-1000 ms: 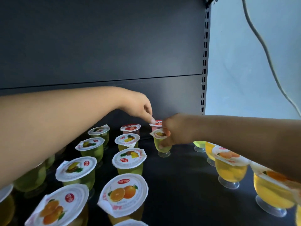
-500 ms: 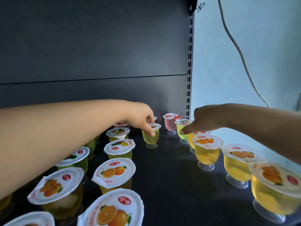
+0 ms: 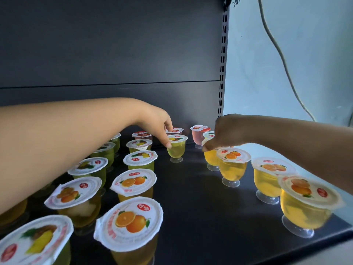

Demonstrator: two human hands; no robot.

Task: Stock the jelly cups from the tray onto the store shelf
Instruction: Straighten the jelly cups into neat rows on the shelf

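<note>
The left hand (image 3: 155,124) reaches across the dark shelf (image 3: 191,197) with its fingers curled downward and held close together, not spread. The thumb tip presses the near side wall of a green jelly cup (image 3: 176,148), just under the lid's rim, and the other fingertips come down over the lid's far edge, so the cup is pinched between thumb and fingers. That cup stands upright on its clear foot, directly below the fingers. Just behind those fingers sits a red-lidded cup (image 3: 175,130), and to their left run rows of lidded green cups (image 3: 140,159) and orange cups (image 3: 133,183) leading back toward the camera.

The right hand (image 3: 222,132) is seen from the back, in shadow, knuckles up and fingers bent down and bunched. Its fingertips (image 3: 205,148) point down and left, meeting the top of a yellow-orange cup (image 3: 211,158) directly beneath them; it looks as though they pinch the lid's rim, but the hand hides the actual contact, so the grip cannot be told for sure. Just beyond the fingers a pink jelly cup (image 3: 198,135) stands against the shelf's back panel, and a white-lidded cup (image 3: 208,134) shows partly behind the knuckles. Toward the camera from the fingertips, a line of orange-lidded cups (image 3: 233,169) runs along the shelf's right edge, each upright on its foot and apart from its neighbour
</note>
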